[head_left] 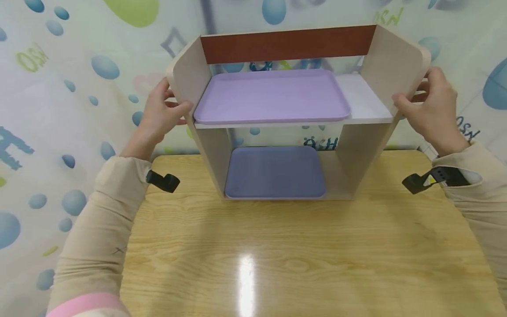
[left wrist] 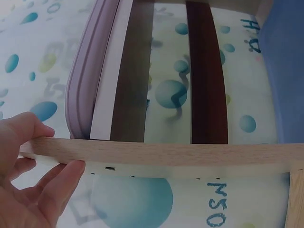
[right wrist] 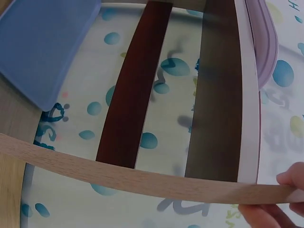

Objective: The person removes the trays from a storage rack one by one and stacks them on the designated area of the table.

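A small two-tier wooden shelf (head_left: 390, 66) stands upright at the back of the table, with a white upper board (head_left: 362, 94). My left hand (head_left: 158, 110) grips the front edge of its left side panel (left wrist: 180, 155), thumb on one face and fingers on the other. On the opposite side, my right hand (head_left: 433, 103) holds the right panel's edge (right wrist: 156, 181) in the same way. A purple tray (head_left: 273, 99) lies on the upper board, toward its left. The bottom board carries a blue-grey tray (head_left: 275, 172), also left of centre.
The wood-grain table (head_left: 317, 251) stretches in front of the shelf. Behind it hangs a pale backdrop (head_left: 99, 35) with blue drops and lettering. A red-brown slat (head_left: 289, 44) spans the shelf's top back. Black wrist cameras sit at both sleeves.
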`<state>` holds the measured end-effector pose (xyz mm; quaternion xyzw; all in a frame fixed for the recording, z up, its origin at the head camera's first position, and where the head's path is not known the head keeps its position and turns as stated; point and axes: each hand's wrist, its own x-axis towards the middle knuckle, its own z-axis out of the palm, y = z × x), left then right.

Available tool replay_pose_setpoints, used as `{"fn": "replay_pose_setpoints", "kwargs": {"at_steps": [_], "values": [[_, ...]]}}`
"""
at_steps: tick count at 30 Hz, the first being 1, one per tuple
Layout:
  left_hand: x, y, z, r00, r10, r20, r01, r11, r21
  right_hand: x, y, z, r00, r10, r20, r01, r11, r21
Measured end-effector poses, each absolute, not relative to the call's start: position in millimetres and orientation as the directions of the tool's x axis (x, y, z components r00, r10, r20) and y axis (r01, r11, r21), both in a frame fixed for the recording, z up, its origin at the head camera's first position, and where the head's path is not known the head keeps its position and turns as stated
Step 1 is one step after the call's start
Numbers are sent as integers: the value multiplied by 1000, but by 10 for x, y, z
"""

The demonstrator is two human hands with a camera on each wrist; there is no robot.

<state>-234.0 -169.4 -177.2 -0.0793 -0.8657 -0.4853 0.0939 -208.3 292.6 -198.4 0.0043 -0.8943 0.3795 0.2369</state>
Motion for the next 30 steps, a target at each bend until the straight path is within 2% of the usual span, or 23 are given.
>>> {"fn": "replay_pose_setpoints", "kwargs": {"at_steps": [14, 25, 30], "values": [[-2333, -1767, -1778, -976, 23, 218, 196, 541, 818, -2139, 2905, -1979, -901, 119, 417, -204, 732, -650], [-2349, -1699, -1817, -962, 3, 273, 227, 563, 795, -2134, 3004, -1948, -925, 95, 367, -189, 724, -663], [-2366, -1678, -1817, -957, -5, 289, 241, 539, 807, -2117, 3020, -1958, -914, 94, 394, -210, 722, -659]]}}
